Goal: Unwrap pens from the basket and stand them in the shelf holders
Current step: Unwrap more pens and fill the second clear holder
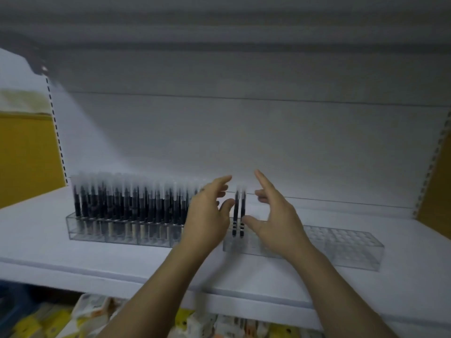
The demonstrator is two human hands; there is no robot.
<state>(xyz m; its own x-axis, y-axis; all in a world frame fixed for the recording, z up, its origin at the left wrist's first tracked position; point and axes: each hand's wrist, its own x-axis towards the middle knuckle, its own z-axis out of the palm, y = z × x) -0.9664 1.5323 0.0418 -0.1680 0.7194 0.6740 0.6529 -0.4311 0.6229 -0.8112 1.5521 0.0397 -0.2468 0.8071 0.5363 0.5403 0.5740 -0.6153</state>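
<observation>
Two dark pens with white caps stand upright in the left end of a clear holder on the white shelf. My left hand is just left of them with fingers spread, its thumb close to the left pen. My right hand is just right of them, fingers straight, its thumb near the right pen's lower part. Neither hand holds anything. A second clear holder at the left is packed with several dark pens. The basket is out of view.
The shelf's white back wall rises behind the holders, with slotted uprights at both sides. Most holes of the right holder stand bare. Below the shelf's front edge lie yellow and white packaged goods. Yellow panels flank the shelf.
</observation>
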